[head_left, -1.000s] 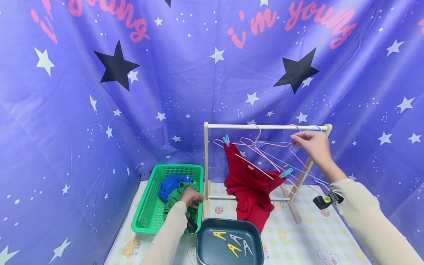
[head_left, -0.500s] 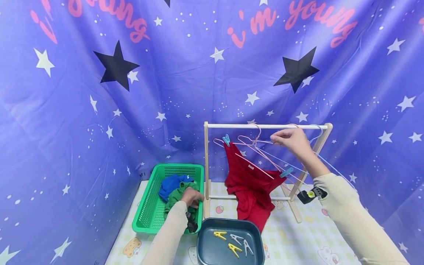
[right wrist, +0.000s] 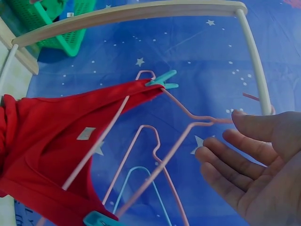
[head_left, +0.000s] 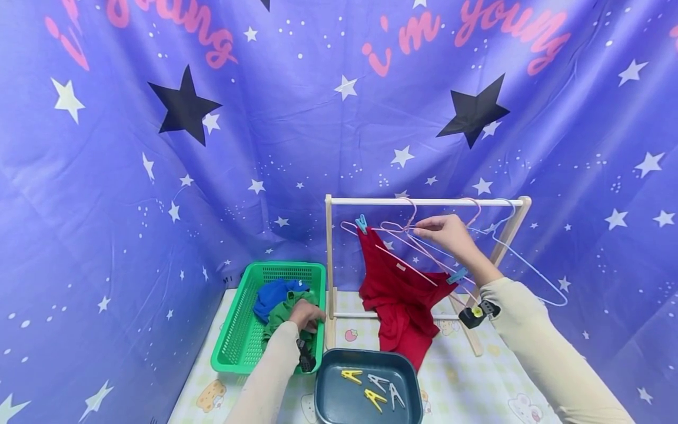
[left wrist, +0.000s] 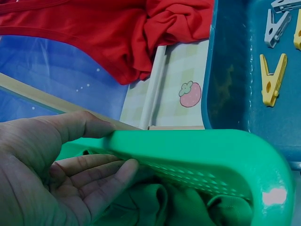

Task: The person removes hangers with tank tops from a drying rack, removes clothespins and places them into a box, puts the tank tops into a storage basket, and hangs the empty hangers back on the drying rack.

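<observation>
My left hand (head_left: 305, 315) holds the near right rim of a green basket (left wrist: 202, 141), thumb over the edge and fingers inside, above green cloth (head_left: 278, 321). My right hand (head_left: 449, 232) is raised at the neck of a pink hanger (right wrist: 181, 129). In the right wrist view its thumb and fingers stand apart, with the wire's end reaching between them. From this hanger hangs a red sleeveless top (head_left: 394, 282), held at its two corners by light blue clothespins (right wrist: 163, 78). The top's lower part droops in folds toward the table.
A wooden rack (head_left: 365, 202) carries the hangers; another pink one and a blue hanger (head_left: 529, 262) hang at its right. Blue cloth (head_left: 274, 297) lies in the basket. In front, a dark tray (head_left: 322, 400) holds yellow and grey clothespins. A purple star curtain (head_left: 296, 147) surrounds the table.
My right hand has moved left along the rack, from the right-hand hangers to the one with the red top. The blue hanger has swung out to the right. My left hand stays put.
</observation>
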`<state>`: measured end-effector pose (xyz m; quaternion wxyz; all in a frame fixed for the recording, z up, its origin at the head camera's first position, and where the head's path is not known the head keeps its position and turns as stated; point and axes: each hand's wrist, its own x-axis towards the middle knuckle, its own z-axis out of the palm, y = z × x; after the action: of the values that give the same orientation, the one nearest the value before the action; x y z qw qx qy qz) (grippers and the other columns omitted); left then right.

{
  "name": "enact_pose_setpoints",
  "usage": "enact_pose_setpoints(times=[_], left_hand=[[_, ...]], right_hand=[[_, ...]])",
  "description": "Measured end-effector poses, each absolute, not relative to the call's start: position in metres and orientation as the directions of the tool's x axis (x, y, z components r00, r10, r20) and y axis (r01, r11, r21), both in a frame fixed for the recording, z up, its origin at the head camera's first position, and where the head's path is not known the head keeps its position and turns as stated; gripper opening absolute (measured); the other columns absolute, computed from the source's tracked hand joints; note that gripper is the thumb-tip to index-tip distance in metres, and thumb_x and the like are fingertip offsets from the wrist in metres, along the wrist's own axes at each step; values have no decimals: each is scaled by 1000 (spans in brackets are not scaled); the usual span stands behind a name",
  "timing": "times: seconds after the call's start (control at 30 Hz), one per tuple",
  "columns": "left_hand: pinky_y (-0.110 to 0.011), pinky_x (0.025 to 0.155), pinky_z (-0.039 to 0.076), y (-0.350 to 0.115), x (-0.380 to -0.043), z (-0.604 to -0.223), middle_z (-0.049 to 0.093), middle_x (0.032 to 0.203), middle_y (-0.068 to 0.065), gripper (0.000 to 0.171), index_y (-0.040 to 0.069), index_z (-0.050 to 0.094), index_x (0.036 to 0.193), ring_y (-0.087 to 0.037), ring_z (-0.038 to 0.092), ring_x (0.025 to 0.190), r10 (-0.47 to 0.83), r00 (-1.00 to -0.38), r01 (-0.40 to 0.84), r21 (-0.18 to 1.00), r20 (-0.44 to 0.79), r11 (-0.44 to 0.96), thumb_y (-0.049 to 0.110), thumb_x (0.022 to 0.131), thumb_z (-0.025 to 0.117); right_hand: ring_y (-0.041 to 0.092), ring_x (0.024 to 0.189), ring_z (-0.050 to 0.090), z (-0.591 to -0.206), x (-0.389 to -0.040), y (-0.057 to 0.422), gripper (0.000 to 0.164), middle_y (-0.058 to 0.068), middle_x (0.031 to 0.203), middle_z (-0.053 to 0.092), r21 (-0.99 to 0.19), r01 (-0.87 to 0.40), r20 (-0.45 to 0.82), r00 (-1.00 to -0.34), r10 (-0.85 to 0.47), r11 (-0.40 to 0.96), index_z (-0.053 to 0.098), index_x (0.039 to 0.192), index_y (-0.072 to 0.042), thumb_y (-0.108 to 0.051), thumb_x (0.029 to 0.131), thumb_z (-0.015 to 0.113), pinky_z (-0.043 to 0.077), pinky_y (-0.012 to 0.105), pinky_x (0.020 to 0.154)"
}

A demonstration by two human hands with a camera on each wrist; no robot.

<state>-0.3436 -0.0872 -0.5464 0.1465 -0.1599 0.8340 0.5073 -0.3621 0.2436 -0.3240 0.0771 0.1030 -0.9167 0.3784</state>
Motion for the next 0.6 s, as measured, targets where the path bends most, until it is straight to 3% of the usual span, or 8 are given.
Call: enact_pose_setpoints(times=[0.13,0.27,0.4,0.6], left_hand=[[-37,65,63,-87,-343,-547,69,81,-23,18,-7,65,94,-29,72,68,-119,-905,-417,801,-408,428,-1,80,76],[-37,65,63,-87,-343,-547,69,81,-23,17,-7,66,92,-29,72,68,-119,-906,-416,803,-407,427,-1,80,76],[-37,64,63,-87,-344,-548,69,80,-22,16,-7,66,92,-28,71,67,-122,-905,-417,799,-407,432,-1,80,76],[-37,63,63,-88,-347,-550,68,84,-21,24,-9,66,100,-27,69,63,-123,-903,-423,797,-412,431,-1,80,75]], right_hand=[[40,113,69,-330,-365,240,37,25,118,71,-690,-247,201,-968,-148,680,70,123,6,-20,96,71,56,49,96],[33,107,72,-334,-366,238,35,25,115,72,-706,-248,199,-969,-150,664,70,121,7,-16,95,73,58,31,87],[29,104,73,-335,-365,236,34,24,114,73,-703,-251,203,-967,-151,665,70,120,7,-15,94,73,53,16,77],[23,98,74,-337,-368,234,31,22,110,75,-671,-243,214,-968,-131,701,74,115,6,-16,93,74,53,20,77]])
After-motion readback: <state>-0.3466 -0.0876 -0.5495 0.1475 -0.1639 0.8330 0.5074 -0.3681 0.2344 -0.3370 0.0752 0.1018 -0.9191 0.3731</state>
